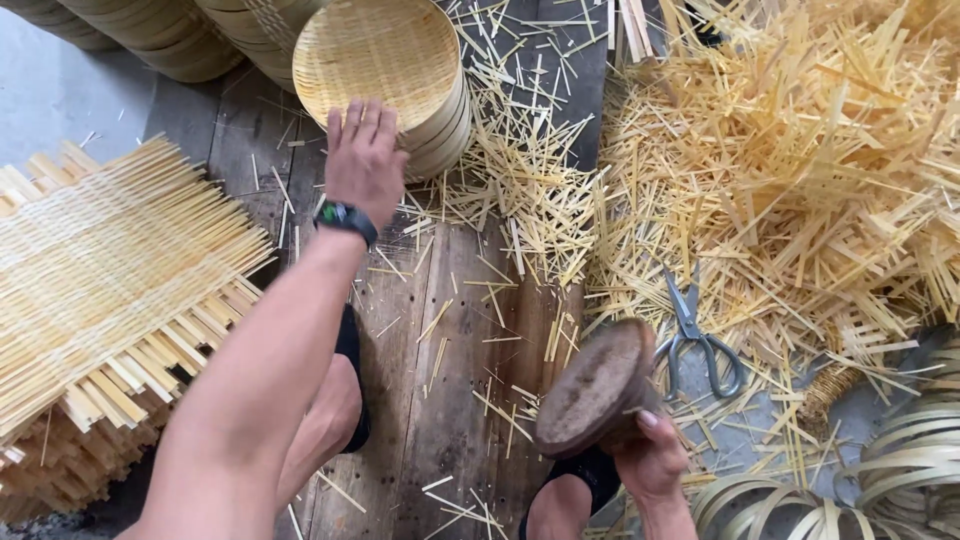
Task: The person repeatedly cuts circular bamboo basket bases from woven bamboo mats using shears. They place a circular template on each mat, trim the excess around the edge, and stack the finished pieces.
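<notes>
Right now our right hand is clenched around a wooden block, solid and heavy-looking, best held low on its body. Beyond the block, our left hand lies open on the basket rim, light, stiff, somewhat fragile. Scissors sit just right of the block among bamboo strips

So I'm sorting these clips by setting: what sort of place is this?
Most likely a bamboo-weaving workshop: the left hand rests on a stack of round woven trays, flat woven mats lie piled beside it, and cut bamboo strips with scissors litter the floor.
</notes>
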